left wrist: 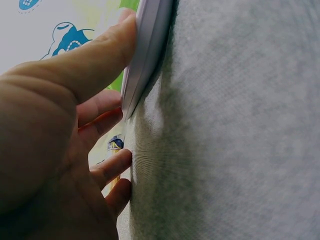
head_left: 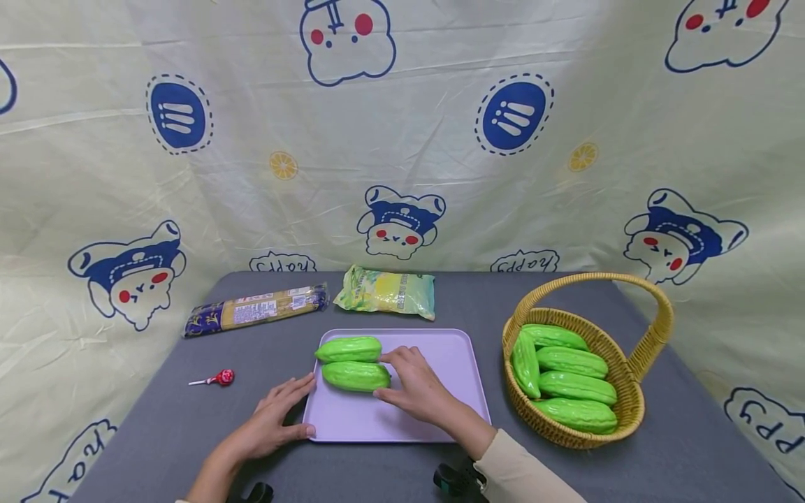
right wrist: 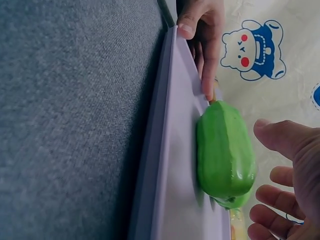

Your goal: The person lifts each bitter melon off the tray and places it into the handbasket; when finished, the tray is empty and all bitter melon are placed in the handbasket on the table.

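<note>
Two green bitter melons, a front one (head_left: 356,376) and a back one (head_left: 349,349), lie side by side on the left part of a light purple tray (head_left: 402,421). My right hand (head_left: 415,384) hovers at their right ends, thumb and fingers spread. In the right wrist view, a gap shows between this hand (right wrist: 295,175) and the near bitter melon (right wrist: 225,150). At the tray's left side, my left hand (head_left: 272,419) touches the rim with its thumb and fingertips. The left wrist view shows the left thumb (left wrist: 107,55) against the tray's edge (left wrist: 145,55).
Right of the tray stands a wicker basket (head_left: 516,412) with a tall handle, holding several more bitter melons (head_left: 569,361). Behind the tray lie a long pack of noodles (head_left: 258,309) and a green-yellow packet (head_left: 386,292). A red lollipop (head_left: 223,377) lies at left on the grey table (head_left: 189,419).
</note>
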`<state>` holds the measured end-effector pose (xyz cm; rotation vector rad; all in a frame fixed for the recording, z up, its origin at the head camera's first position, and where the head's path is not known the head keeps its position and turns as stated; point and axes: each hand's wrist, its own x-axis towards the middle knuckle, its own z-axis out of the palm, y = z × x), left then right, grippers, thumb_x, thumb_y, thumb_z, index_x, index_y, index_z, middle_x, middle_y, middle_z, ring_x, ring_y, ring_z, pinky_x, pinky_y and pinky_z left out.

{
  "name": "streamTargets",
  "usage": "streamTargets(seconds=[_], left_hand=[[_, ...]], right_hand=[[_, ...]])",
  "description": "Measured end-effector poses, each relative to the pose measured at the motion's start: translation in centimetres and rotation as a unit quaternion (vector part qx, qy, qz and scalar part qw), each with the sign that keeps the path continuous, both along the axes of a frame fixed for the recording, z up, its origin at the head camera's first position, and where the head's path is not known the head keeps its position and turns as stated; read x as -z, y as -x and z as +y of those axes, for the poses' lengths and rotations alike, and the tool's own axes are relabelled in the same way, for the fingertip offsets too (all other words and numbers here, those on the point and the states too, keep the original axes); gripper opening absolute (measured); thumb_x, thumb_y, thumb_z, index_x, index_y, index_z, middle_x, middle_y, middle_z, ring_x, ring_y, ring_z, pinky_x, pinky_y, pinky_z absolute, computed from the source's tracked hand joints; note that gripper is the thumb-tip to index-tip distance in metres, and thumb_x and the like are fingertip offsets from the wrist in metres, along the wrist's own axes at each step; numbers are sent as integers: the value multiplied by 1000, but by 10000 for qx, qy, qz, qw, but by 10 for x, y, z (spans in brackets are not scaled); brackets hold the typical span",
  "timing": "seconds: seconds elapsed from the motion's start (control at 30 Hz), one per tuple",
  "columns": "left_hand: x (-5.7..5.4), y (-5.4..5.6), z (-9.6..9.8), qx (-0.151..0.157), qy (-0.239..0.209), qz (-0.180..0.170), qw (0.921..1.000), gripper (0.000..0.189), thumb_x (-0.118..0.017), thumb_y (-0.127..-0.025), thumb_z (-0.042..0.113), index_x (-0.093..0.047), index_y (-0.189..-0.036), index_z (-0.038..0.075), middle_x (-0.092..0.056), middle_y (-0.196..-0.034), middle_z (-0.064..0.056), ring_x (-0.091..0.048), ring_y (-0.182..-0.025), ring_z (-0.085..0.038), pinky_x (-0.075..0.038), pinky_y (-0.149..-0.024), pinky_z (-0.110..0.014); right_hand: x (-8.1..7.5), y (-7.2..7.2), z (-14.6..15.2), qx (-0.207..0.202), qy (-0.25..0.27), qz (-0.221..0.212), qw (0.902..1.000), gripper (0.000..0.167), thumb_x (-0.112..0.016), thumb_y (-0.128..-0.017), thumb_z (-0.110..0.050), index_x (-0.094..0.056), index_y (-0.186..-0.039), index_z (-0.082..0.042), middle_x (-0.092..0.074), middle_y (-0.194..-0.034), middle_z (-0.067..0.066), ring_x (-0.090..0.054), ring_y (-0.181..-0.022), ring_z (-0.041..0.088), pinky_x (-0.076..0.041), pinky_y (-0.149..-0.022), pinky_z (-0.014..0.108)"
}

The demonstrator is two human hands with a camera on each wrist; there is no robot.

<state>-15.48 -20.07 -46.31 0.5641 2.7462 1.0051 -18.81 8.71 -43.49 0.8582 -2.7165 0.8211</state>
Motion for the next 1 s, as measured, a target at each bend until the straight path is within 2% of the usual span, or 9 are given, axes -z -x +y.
streamTargets(seconds=[0.2, 0.67, 1.0], left_hand=[[0, 0, 0, 15, 14, 61, 10000, 79, -69, -81, 44, -38, -145, 10, -31, -154, -12, -23, -139, -48, -17, -102, -73], [2, -1, 0, 53, 41, 180, 9998, 78, -69, -80, 43, -40, -143, 8, -33, -153, -13, -24, -138, -48, -19, -101, -74], [1, 0, 0, -6, 77, 28, 10000, 78, -68, -81, 45, -38, -144, 11, -31, -154, -12, -22, -139, -48, -17, -102, -74]], right_hand=[[4, 6, -9, 10, -189, 135, 9997, 52, -77, -76, -30, -62, -118, -4, -61, -107, 7, -51, -97, 19, -43, -84, 34], [9, 16, -23, 121, -641, -50, 9979, 50, -77, -76, -34, -63, -118, -10, -60, -106, 5, -48, -94, 17, -41, -84, 32], [10, 17, -27, 145, -754, 61, 9970, 51, -77, -76, -36, -63, -117, -10, -61, -106, 5, -48, -93, 17, -41, -83, 31]])
